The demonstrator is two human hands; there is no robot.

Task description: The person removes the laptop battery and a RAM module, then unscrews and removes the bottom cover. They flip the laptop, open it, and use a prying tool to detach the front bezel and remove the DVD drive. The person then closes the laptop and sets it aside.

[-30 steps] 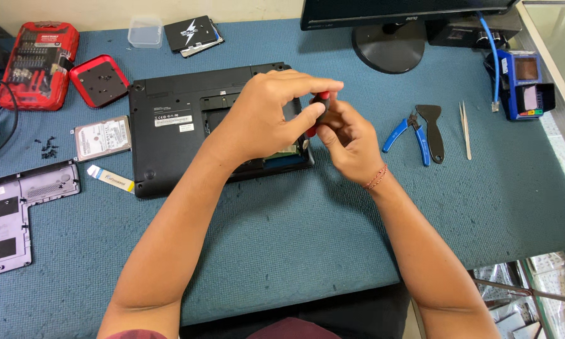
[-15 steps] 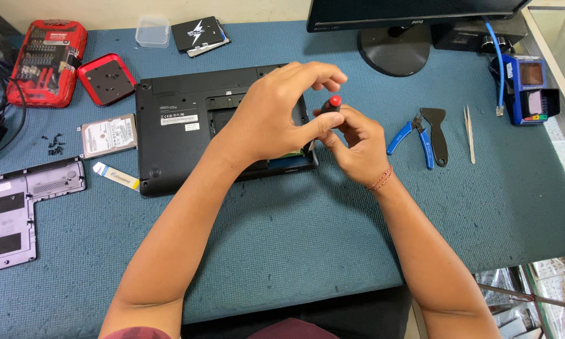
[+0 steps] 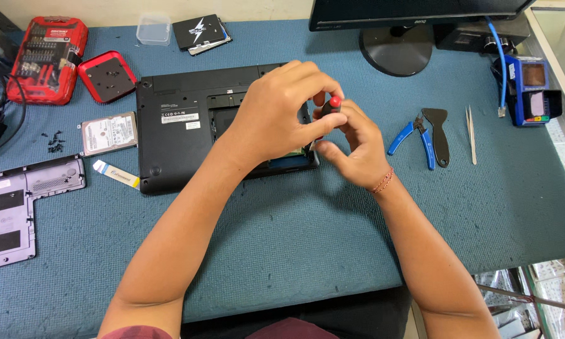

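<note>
A black laptop lies upside down on the blue mat, its bottom cover off and an open bay showing near its right end. Both hands meet over that right end. My right hand grips a small screwdriver with a black handle and red cap, held upright over the bay. My left hand curls over the laptop with its fingertips on the screwdriver's handle. The tool's tip is hidden behind the fingers.
A hard drive, loose screws, a grey bottom cover and a white stick lie left. Red bit case and red tray at back left. Monitor stand, blue pliers, black spudger, tweezers right.
The view has shifted slightly. Both hands stay over the laptop's right end; the screwdriver's red cap now shows more clearly between the fingers.
</note>
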